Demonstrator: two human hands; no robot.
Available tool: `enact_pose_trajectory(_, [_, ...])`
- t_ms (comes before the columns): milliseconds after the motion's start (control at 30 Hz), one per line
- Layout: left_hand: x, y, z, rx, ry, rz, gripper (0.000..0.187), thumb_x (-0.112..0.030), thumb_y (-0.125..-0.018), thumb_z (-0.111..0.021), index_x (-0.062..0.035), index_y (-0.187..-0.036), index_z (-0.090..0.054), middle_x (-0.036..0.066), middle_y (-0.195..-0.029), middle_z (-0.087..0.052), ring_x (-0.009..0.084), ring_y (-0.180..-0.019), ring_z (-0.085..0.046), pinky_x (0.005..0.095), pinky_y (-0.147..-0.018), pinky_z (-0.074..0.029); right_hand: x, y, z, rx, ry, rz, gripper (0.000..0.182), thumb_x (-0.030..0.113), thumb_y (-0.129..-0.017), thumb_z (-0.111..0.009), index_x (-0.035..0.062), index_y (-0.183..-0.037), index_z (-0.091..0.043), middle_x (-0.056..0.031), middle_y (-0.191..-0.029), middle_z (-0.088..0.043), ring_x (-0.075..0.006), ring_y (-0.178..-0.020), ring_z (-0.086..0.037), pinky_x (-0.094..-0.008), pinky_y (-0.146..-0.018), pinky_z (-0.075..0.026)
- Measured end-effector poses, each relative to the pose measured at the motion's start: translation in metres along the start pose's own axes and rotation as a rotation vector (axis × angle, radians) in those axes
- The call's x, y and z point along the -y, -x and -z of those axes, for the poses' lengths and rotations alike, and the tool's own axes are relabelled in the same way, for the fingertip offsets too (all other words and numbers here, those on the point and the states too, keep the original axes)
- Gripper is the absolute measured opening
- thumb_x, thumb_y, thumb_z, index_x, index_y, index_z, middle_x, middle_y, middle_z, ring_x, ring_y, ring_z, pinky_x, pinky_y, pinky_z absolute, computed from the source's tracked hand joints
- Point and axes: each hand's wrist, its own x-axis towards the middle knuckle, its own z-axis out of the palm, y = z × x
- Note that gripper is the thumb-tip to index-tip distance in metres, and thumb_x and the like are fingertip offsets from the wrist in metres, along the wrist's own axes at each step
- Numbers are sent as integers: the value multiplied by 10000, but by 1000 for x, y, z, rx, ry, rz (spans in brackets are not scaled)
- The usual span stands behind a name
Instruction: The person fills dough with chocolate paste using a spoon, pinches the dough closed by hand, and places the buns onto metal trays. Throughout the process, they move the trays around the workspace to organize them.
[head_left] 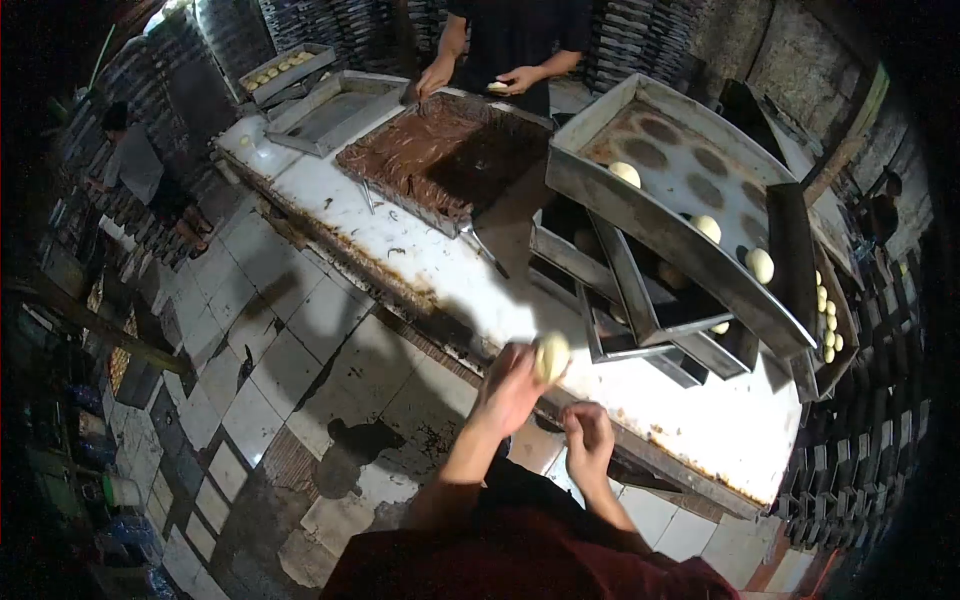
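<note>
My left hand (pixel 507 388) is closed around a pale yellow dough ball (pixel 552 358), held up over the near edge of the white worktop (pixel 650 400). To its right, my right hand (pixel 589 442) hangs just off the table edge with fingers curled in, and nothing shows in it. Ahead lies a large tray of brown chocolate-like paste (pixel 400 160). A spatula-like tool with a metal blade (pixel 484 245) rests against its near corner. At the right stands a stack of metal trays; three dough balls (pixel 706 229) sit in the top tray (pixel 680 270).
Across the table a co-worker's hand (pixel 436 76) is at the paste tray's edge; the other (pixel 520 79) holds a pale piece. An empty-looking metal tray (pixel 335 112) and a tray of dough balls (pixel 285 70) are far left. Another person (pixel 140 165) is by the left wall.
</note>
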Motion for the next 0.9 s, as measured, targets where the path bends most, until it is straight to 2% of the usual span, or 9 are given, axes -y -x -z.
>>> enact_pose_trajectory(133, [-6,55,58,-147,-39,-97,253,-34,-889,-505,-77,-1138,-480,155,-1161,-518,261,-992,-561,407,-880,-460,2,-8,-29,-55,-124,-80,48,10,-868,-508,-7,-913,-505,-91,-868,-546,-167,-799,-534,-282,-702,-440])
enact_pose_trajectory(233, [3,47,121,-235,-881,-241,253,18,-849,-528,-22,-1097,-499,179,-1076,-520,250,-938,-569,349,-794,-474,15,-75,-80,68,94,477,35,5,-846,-510,-14,-871,-526,-142,-871,-559,-253,-779,-541,-327,-717,-434])
enact_pose_trajectory(333, [-26,12,98,-398,-335,-113,292,-10,-849,-532,15,-1138,-503,157,-1096,-552,261,-980,-569,350,-862,-461,-32,-154,-141,178,255,357,148,73,-830,-541,-23,-942,-527,-197,-913,-550,-353,-807,-527,-369,-722,-427])
enact_pose_trajectory(433, [-57,-25,144,-384,124,-95,426,-47,-858,-533,44,-1252,-400,179,-1246,-500,281,-1163,-490,376,-1006,-405,-55,-226,-189,-19,414,333,260,121,-817,-566,-19,-1022,-489,-236,-964,-512,-386,-879,-507,-417,-746,-418])
enact_pose_trajectory(500, [-90,-42,138,-414,126,-74,409,-64,-857,-546,24,-1238,-427,154,-1222,-522,250,-1161,-490,363,-992,-412,-75,-247,-205,-7,728,307,289,-5,-775,-513,-46,-1047,-423,-234,-1005,-452,-420,-946,-467,-455,-767,-382])
enact_pose_trajectory(600, [-111,-77,152,-470,-33,4,385,-73,-855,-565,-11,-1219,-457,127,-1161,-554,206,-1086,-526,322,-921,-444,-115,-244,-216,26,601,98,353,-47,-724,-509,-44,-1061,-405,-251,-1036,-428,-440,-950,-455,-465,-781,-393])
enact_pose_trajectory(633, [-118,-90,154,-472,-200,-10,370,-70,-856,-570,-27,-1210,-469,110,-1123,-570,181,-1021,-555,294,-867,-464,-116,-237,-216,-20,525,255,408,-90,-677,-504,-30,-1071,-418,-258,-1032,-425,-455,-919,-469,-479,-769,-410])
enact_pose_trajectory(767, [-146,-119,156,-230,-620,-87,373,-67,-872,-558,-26,-1232,-468,23,-971,-559,84,-801,-508,231,-718,-441,-57,-268,-250,-9,531,280,415,-89,-678,-542,15,-1074,-474,-219,-882,-553,-418,-800,-559,-451,-650,-468])
enact_pose_trajectory(900, [-232,-136,143,73,-508,143,446,-30,-874,-529,8,-1295,-387,108,-1153,-549,140,-1069,-517,253,-839,-453,-4,-354,-284,319,1135,361,275,57,-858,-475,85,-1126,-525,-144,-853,-625,-335,-717,-626,-387,-567,-521])
